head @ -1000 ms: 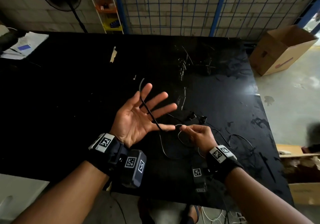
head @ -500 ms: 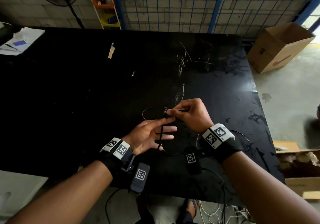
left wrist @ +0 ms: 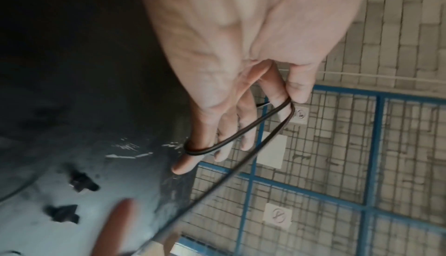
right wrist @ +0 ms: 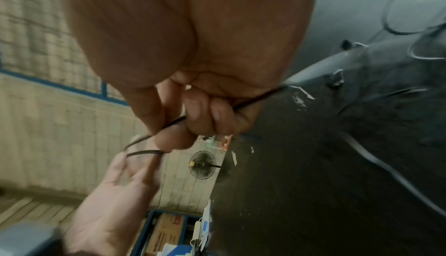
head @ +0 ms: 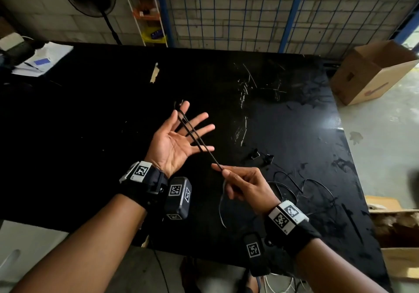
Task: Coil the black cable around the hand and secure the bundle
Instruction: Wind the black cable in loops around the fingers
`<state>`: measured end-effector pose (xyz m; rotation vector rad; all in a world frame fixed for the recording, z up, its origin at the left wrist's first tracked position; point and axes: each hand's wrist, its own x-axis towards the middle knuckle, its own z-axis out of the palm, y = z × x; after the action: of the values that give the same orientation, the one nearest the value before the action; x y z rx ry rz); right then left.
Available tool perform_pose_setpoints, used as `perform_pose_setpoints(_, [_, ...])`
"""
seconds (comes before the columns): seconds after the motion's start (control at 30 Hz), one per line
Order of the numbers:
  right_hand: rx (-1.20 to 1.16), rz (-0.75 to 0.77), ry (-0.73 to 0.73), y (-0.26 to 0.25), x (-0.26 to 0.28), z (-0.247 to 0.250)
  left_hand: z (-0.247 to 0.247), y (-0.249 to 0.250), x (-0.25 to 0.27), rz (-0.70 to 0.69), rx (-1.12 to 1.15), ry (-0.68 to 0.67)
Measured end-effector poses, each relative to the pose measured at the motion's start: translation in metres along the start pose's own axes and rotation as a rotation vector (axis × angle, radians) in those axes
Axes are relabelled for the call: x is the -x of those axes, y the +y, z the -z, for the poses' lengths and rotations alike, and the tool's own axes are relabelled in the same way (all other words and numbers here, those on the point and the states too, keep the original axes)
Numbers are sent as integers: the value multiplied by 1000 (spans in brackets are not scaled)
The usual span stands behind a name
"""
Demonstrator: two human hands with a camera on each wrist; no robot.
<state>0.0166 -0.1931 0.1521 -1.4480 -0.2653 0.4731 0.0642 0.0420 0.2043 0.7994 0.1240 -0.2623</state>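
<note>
A: Where is the black cable (head: 194,135) now?

B: It runs in two strands over the palm side of the left hand (head: 174,143), from the thumb across the fingers to the little finger. The left hand is held palm up, above the black worktop (head: 90,111), with the fingers spread wide.

A: And the right hand (head: 243,184)?

B: It pinches the cable between thumb and forefinger, just beside the left little finger, and the other fingers curl around it. Behind this hand the rest of the cable lies in loose loops (head: 303,193) on the worktop.

A: What differs from half a second ago?

B: Then the right hand was above the left fingers, farther from the body, and the left hand was turned more flat. Now the right hand is lower and nearer, and the left palm is open toward the camera.
</note>
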Motion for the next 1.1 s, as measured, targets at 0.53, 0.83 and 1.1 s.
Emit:
perform_pose_setpoints(0.53, [-17, -185, 274, 26, -20, 37, -25, 44, 16, -48, 34, -292])
perform_pose_setpoints(0.83, [89, -126, 417, 3, -48, 46, -39, -5, 39, 246, -7, -433])
perform_pose_setpoints(1.1, [405, 19, 258, -67, -59, 42, -23, -39, 41, 471, -357, -225])
